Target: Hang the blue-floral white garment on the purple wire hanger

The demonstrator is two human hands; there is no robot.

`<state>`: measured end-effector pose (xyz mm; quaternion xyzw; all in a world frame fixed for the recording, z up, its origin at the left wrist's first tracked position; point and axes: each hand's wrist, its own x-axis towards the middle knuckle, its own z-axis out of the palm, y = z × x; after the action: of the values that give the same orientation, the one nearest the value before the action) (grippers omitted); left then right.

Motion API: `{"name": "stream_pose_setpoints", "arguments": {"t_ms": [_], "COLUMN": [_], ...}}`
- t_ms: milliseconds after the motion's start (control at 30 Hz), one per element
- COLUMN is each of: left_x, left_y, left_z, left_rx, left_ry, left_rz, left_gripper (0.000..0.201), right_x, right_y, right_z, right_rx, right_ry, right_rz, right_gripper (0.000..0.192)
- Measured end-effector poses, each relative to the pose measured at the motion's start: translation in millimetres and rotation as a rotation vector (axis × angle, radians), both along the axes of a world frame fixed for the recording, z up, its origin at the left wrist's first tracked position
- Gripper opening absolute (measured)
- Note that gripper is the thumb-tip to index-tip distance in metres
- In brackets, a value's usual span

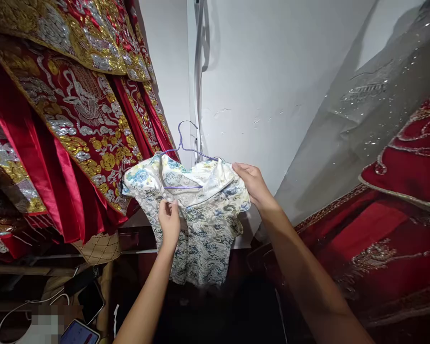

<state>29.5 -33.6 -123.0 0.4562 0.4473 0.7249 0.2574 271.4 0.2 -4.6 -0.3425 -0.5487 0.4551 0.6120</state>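
A short-sleeved blouse point(204, 239) with a blue, white and grey floral print hangs on a thin purple wire hanger point(181, 143). The hanger's hook points up beside a pale vertical pole, and I cannot tell whether it rests on anything. My left hand point(169, 222) pinches the front neckline between thumb and fingers. At the blouse's right shoulder, my right hand point(253, 184) grips the sleeve cloth with the thumb on top. The neckline gapes, and the hanger's lower bar shows inside it.
Red garments with gold and silver embroidery point(86, 105) hang at the left. Sheer sequined fabric point(365, 105) and a red beaded garment point(390, 229) are at the right. A white wall point(258, 71) stands behind. Phones point(91, 301) and a white cable point(17, 310) lie at the lower left.
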Motion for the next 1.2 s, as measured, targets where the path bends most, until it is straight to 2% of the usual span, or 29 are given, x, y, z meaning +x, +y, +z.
{"name": "stream_pose_setpoints", "arguments": {"t_ms": [67, 233, 400, 533, 633, 700, 767, 867, 900, 933, 967, 1000, 1067, 1100, 1133, 1200], "left_x": [-0.8, 4.9, 12.5, 17.5, 21.0, 20.8, 17.3, 8.3, 5.8, 4.0, 3.0, 2.9, 4.2, 4.9, 5.3, 4.3], "left_y": [-4.9, -24.3, -34.0, -40.8, -47.0, -50.9, -54.4, -58.5, -59.8, -61.1, -62.7, -64.4, -68.6, -70.8, -72.9, -76.5], "left_z": [0.3, -4.1, -1.3, 1.1, -3.7, -11.6, -22.3, -37.3, -40.2, -41.7, -41.7, -40.3, -34.5, -30.9, -27.5, -22.5], "left_rx": [-0.014, -0.042, -0.055, -0.090, -0.126, -0.160, -0.198, -0.276, -0.303, -0.323, -0.335, -0.336, -0.320, -0.308, -0.297, -0.289], "left_ry": [-0.015, -0.007, -0.042, -0.033, -0.020, -0.040, -0.073, -0.107, -0.106, -0.105, -0.103, -0.098, -0.095, -0.097, -0.100, -0.103], "left_rz": [-0.015, -0.154, -0.171, -0.274, -0.413, -0.476, -0.471, -0.405, -0.401, -0.408, -0.424, -0.448, -0.489, -0.499, -0.505, -0.496], "left_gripper": [0.036, 0.036, 0.032, 0.022, 0.019, 0.019, 0.021, 0.024, 0.025, 0.026, 0.026, 0.026, 0.024, 0.024, 0.023, 0.022], "right_x": [0.8, 3.6, 2.8, 21.3, 35.9, 36.9, 27.5, -5.0, -19.0, -33.5, -47.7, -61.0, -82.6, -90.3, -95.9, -101.3], "right_y": [3.8, 15.7, 21.2, 11.2, 0.4, -12.4, -33.1, -73.0, -85.0, -94.8, -101.8, -105.9, -106.7, -104.7, -102.2, -98.7], "right_z": [1.2, -1.6, -1.2, -16.8, -42.8, -68.0, -99.9, -153.8, -170.1, -183.8, -194.0, -200.4, -201.9, -198.5, -193.6, -183.3], "right_rx": [-0.011, -0.026, -0.026, -0.043, -0.079, -0.104, -0.099, -0.083, -0.117, -0.167, -0.226, -0.283, -0.316, -0.301, -0.276, -0.236], "right_ry": [0.007, -0.006, -0.026, 0.065, 0.075, 0.047, -0.011, -0.080, -0.075, -0.068, -0.082, -0.108, -0.152, -0.169, -0.177, -0.183], "right_rz": [-0.010, -0.038, -0.041, -0.135, -0.201, -0.295, -0.529, -1.013, -1.074, -1.005, -0.802, -0.521, -0.081, 0.051, 0.120, 0.164], "right_gripper": [0.036, 0.039, 0.038, 0.036, 0.039, 0.042, 0.043, 0.049, 0.048, 0.043, 0.038, 0.038, 0.041, 0.041, 0.041, 0.038]}}
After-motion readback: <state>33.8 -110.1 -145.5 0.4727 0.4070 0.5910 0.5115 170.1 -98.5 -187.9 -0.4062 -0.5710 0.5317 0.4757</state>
